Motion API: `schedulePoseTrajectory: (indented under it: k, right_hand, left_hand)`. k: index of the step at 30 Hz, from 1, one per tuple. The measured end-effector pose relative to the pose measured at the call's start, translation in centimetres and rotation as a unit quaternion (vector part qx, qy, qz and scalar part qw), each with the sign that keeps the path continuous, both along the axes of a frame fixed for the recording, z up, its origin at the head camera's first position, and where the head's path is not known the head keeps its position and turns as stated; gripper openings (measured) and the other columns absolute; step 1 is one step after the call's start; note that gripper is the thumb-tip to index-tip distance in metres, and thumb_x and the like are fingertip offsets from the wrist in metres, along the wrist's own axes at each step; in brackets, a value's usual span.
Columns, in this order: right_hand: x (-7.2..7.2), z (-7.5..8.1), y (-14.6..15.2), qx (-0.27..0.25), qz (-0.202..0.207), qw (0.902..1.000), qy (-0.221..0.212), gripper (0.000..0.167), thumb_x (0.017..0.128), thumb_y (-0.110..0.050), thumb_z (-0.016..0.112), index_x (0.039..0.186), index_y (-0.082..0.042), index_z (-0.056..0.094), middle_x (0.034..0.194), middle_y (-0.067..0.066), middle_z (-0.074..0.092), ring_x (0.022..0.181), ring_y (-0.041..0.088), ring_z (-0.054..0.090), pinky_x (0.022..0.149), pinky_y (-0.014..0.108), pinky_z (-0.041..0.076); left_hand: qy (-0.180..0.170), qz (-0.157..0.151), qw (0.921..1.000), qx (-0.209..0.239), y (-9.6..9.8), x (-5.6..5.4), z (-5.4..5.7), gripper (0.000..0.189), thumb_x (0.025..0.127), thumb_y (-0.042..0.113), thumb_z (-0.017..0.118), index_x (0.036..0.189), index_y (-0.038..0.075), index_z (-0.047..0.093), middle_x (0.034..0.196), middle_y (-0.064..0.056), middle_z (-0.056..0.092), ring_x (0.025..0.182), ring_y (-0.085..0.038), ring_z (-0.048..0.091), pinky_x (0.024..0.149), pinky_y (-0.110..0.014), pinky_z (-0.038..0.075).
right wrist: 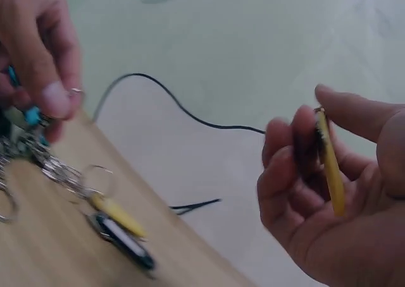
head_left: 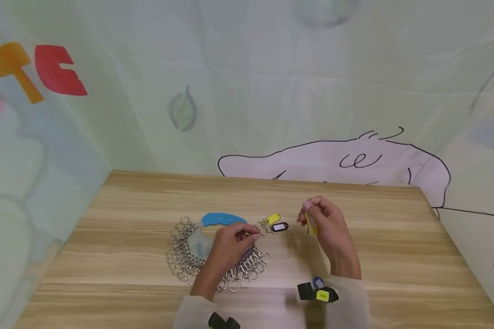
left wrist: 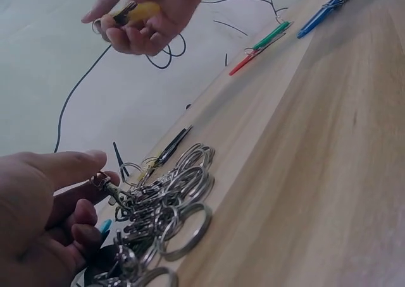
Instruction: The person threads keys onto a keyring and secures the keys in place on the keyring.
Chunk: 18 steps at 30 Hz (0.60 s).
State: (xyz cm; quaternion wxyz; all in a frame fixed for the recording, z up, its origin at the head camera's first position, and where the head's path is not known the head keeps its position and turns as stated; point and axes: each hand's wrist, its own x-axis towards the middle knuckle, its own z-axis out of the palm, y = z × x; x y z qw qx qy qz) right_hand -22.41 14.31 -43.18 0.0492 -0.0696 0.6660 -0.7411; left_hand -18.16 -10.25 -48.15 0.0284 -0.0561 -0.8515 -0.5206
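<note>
My left hand (head_left: 228,244) pinches a small metal clasp (left wrist: 104,183) between thumb and forefinger, above a fan of metal clasps and split rings (head_left: 253,265). These hang round a curved holder with a blue handle (head_left: 222,219), part of which lies behind the hand. Apart to the right and raised over the table, my right hand (head_left: 329,224) holds a yellow key tag (right wrist: 332,170) between thumb and fingers. A second yellow key tag (head_left: 272,219) and a black key tag with a white label (head_left: 280,227) lie between the hands, close to the rings.
On the wooden table (head_left: 127,201), green (left wrist: 272,35), red (left wrist: 245,62) and blue key tags (left wrist: 318,16) lie on the right side. A printed cloth wall (head_left: 251,100) rises behind the table's back edge.
</note>
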Motion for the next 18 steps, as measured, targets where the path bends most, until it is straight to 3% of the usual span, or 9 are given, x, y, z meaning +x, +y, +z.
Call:
schedulePoseTrajectory:
  k: [2, 4, 11, 15, 18]
  right_hand:
    - [-0.3, -0.9, -0.8, -0.035, 0.028, 0.9989, -0.014, 0.034, 0.102, -0.019, 0.061, 0.107, 0.013, 0.05, 0.086, 0.014, 0.058, 0.072, 0.024, 0.057, 0.065, 0.03, 0.052]
    - [-0.4, -1.8, -1.6, -0.032, 0.064, 0.9971, -0.025, 0.037, 0.103, -0.02, 0.06, 0.11, 0.014, 0.049, 0.085, 0.013, 0.057, 0.068, 0.022, 0.054, 0.059, 0.029, 0.048]
    - [-1.0, -4.4, -3.7, 0.05, 0.194, 0.9797, 0.007, 0.028, 0.105, -0.016, 0.055, 0.108, 0.012, 0.058, 0.082, 0.014, 0.061, 0.062, 0.019, 0.048, 0.053, 0.027, 0.041]
    - [-1.1, -5.2, -3.9, 0.049, 0.232, 0.9712, 0.026, 0.023, 0.104, -0.01, 0.054, 0.106, 0.012, 0.06, 0.083, 0.016, 0.064, 0.06, 0.018, 0.049, 0.053, 0.027, 0.041]
    - [-1.2, -5.7, -4.0, 0.042, 0.248, 0.967, 0.042, 0.018, 0.104, -0.007, 0.055, 0.106, 0.01, 0.061, 0.083, 0.018, 0.064, 0.059, 0.018, 0.049, 0.052, 0.026, 0.042]
  left_hand:
    - [-0.003, -0.001, 1.0, 0.008, 0.0, 0.0, 0.0, 0.007, 0.091, 0.014, 0.076, 0.097, 0.018, 0.075, 0.086, 0.009, 0.065, 0.073, -0.015, 0.058, 0.062, -0.028, 0.051]
    - [-0.006, -0.003, 0.9999, 0.015, -0.1, -0.1, -0.2, 0.005, 0.091, 0.015, 0.076, 0.095, 0.018, 0.074, 0.086, 0.008, 0.066, 0.073, -0.015, 0.059, 0.062, -0.028, 0.051]
    - [0.009, -0.011, 0.9997, 0.02, -0.5, -0.1, -0.5, 0.006, 0.091, 0.015, 0.076, 0.096, 0.015, 0.078, 0.091, 0.007, 0.069, 0.077, -0.014, 0.06, 0.065, -0.028, 0.051]
    - [0.026, -0.022, 0.9992, 0.021, -0.6, 0.0, -0.6, 0.011, 0.092, 0.014, 0.074, 0.101, 0.014, 0.08, 0.094, 0.008, 0.07, 0.086, -0.013, 0.064, 0.075, -0.03, 0.053]
    - [0.028, -0.021, 0.9992, 0.02, -0.6, 0.0, -0.7, 0.009, 0.091, 0.014, 0.075, 0.099, 0.015, 0.08, 0.092, 0.008, 0.069, 0.084, -0.013, 0.063, 0.073, -0.029, 0.053]
